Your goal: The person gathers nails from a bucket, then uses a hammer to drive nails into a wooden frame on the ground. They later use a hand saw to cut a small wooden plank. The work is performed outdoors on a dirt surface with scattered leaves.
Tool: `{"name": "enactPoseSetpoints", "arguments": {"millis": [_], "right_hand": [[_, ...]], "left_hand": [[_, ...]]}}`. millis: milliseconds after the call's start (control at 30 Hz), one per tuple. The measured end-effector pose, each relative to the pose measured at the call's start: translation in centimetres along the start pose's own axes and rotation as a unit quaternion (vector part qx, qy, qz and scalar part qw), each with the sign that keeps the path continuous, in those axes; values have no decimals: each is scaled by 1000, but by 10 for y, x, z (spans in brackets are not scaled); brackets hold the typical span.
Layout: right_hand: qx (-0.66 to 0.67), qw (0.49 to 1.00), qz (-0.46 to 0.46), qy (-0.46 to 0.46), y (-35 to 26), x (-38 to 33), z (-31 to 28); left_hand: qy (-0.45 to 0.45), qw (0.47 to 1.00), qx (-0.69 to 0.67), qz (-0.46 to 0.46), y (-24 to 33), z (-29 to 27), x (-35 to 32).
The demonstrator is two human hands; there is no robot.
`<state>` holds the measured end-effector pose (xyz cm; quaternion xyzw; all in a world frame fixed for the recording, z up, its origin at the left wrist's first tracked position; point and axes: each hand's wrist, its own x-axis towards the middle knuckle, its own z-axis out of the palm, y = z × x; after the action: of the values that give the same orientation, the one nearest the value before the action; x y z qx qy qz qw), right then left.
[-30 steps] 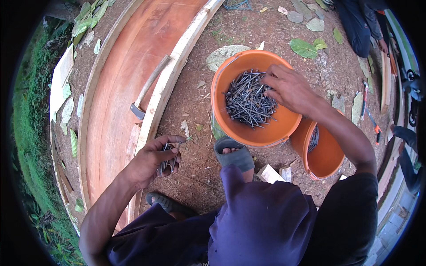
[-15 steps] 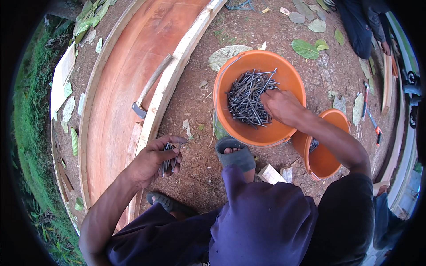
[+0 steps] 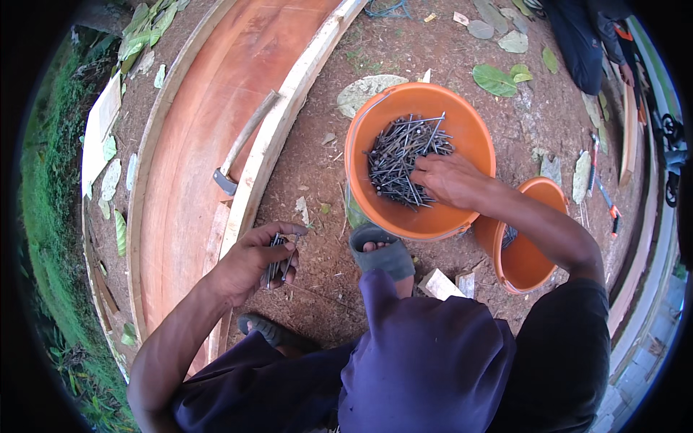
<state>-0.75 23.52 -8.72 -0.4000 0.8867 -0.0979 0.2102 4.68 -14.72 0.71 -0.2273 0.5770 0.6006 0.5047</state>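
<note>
My left hand is closed around a small bunch of nails, which stick out below the fingers beside the wooden beam. Over to the right stands a large orange bucket with a heap of loose steel nails in it. My right hand reaches inside this bucket, its fingers bent together against the right side of the heap. Whatever the fingertips pinch there is hidden. A smaller orange bucket, tipped toward me, sits under my right forearm with some nails inside.
A hammer leans on the pale beam of a long reddish wooden panel. Wood offcuts lie by my sandal. A handsaw and leaves are on the dirt. Another person is at the upper right.
My right hand has shifted slightly left and down within the nail heap. My left hand keeps its place with the nails.
</note>
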Motion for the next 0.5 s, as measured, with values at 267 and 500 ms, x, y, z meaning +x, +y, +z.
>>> {"name": "enactPoseSetpoints", "arguments": {"millis": [267,500], "right_hand": [[-108,994,-16,9,-9,12,2],[-109,993,-33,-26,-2,15,5]], "left_hand": [[-12,1000,1,1,0,2,1],[-14,1000,-10,3,-2,1,1]]}}
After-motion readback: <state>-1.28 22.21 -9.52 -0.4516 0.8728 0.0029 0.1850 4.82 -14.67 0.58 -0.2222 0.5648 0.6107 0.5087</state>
